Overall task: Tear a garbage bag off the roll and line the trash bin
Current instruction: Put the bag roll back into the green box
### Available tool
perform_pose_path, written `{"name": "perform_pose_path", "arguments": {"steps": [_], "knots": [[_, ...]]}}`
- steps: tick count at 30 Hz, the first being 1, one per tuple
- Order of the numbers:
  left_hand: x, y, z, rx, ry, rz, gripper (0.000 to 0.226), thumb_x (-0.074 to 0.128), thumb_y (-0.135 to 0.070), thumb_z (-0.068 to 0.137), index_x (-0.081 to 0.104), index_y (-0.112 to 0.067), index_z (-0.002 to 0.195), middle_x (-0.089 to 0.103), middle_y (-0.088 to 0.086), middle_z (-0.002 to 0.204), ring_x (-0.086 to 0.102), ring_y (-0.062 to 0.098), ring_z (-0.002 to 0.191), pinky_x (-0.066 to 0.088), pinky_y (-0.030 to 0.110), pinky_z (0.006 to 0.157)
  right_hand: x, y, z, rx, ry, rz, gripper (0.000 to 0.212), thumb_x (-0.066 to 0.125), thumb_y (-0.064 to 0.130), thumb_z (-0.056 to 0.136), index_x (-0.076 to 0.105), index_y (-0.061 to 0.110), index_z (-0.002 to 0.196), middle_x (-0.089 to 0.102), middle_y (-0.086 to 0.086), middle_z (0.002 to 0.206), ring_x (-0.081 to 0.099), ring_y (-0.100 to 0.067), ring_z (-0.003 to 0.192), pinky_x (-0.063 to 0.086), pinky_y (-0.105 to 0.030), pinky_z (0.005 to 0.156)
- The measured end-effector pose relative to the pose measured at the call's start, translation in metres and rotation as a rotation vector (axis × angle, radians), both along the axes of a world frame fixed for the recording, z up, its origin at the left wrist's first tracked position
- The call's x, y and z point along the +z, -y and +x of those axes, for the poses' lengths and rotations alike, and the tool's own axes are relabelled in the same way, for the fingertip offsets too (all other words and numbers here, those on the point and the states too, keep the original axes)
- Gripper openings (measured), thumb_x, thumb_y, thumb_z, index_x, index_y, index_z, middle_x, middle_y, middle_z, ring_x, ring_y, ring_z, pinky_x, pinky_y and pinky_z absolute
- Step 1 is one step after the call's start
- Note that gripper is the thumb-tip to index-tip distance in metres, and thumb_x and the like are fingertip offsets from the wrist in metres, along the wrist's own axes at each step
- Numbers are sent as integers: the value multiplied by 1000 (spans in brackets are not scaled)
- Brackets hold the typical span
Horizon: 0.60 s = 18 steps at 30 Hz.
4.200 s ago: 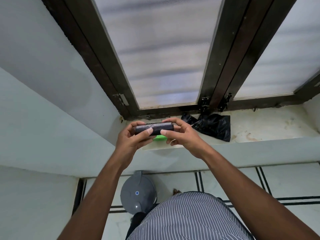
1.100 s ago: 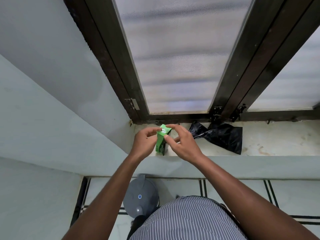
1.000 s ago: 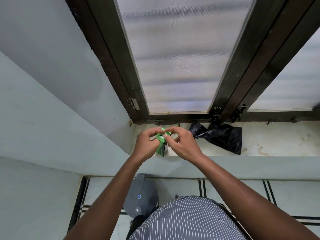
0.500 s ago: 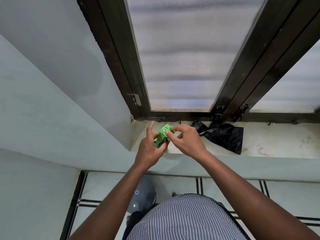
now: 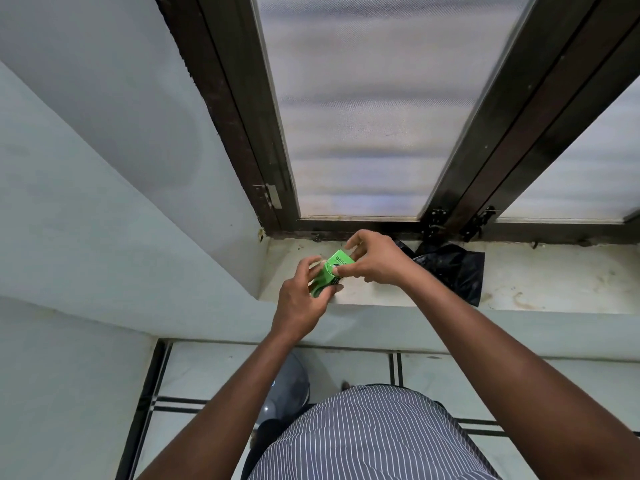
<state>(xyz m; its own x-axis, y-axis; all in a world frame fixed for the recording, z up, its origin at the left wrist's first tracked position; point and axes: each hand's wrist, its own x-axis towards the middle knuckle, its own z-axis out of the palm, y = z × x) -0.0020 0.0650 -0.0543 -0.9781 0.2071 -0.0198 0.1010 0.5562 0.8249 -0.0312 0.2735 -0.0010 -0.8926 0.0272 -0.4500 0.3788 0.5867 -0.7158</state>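
Both hands up at the sill (image 5: 540,289), working a small green box (image 5: 332,271). Left hand (image 5: 304,299) wrapped round the lower end of the box, fingers closed on it, thumb pressed along the near edge. Right hand (image 5: 374,261) pinching the upper end between thumb and fingertips, other fingers curled loose above. Box held just over the sill's left part, long axis tilted, low end toward the left and near, top end pointing up and right toward the window (image 5: 360,133). Printed face turned up, letters half hidden by the right thumb. Can't see the roll itself, so no telling whether it's inside. Crumpled black bag (image 5: 453,271) lying on the sill just right of the right hand, against the frame. Grey bin (image 5: 291,386) down on the floor under the left forearm, mostly hidden. Striped shirt (image 5: 367,438) at the bottom.
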Motion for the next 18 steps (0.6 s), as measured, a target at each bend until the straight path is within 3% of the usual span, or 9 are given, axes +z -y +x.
{"name": "perform_pose_path", "arguments": {"steps": [4, 9, 12, 14, 16, 18], "knots": [[3, 0, 2, -79, -78, -77, 72, 86, -39, 89, 45, -35, 148, 79, 4, 130, 78, 23, 106, 66, 38, 88, 8, 5, -8, 140, -44, 225, 69, 99, 44, 75, 63, 25, 131, 75, 2, 107, 74, -15, 91, 64, -38, 76], [3, 2, 1, -131, -195, -118, 51, 77, -32, 98, 54, -31, 143, 74, -1, 120, 71, 17, 100, 62, 33, 81, 13, 9, -10, 147, -85, 261, 56, 94, 48, 81, 70, 23, 125, 76, 1, 111, 75, -16, 89, 65, -38, 74], [-1, 7, -2, -52, -122, 18, 39, 79, -24, 95, 61, -30, 129, 74, -6, 116, 73, 13, 104, 64, 38, 86, 8, 8, -2, 100, -81, -11, 51, 87, 58, 89, 74, 31, 131, 75, 8, 116, 80, -13, 86, 68, -38, 80], [-3, 8, -6, 83, -13, 138, 34, 84, -24, 92, 63, -29, 119, 75, -9, 115, 74, 9, 106, 66, 34, 86, 1, 10, 7, 6, -64, -194, 49, 79, 55, 96, 70, 34, 140, 74, 7, 122, 81, -16, 101, 68, -41, 88], [1, 5, -12, 266, 124, 309, 32, 88, -29, 90, 64, -27, 111, 75, -8, 119, 74, 9, 110, 66, 34, 89, -8, 13, 16, -14, -38, -148, 68, 79, 58, 87, 63, 34, 149, 70, 7, 131, 74, -20, 117, 63, -41, 95], [8, 2, -17, 422, 323, 574, 34, 87, -28, 91, 61, -24, 113, 75, 6, 125, 76, 17, 113, 67, 37, 90, -20, 18, 25, 123, -21, 131, 82, 83, 62, 79, 59, 33, 151, 65, 9, 133, 66, -19, 120, 57, -41, 100]]}}
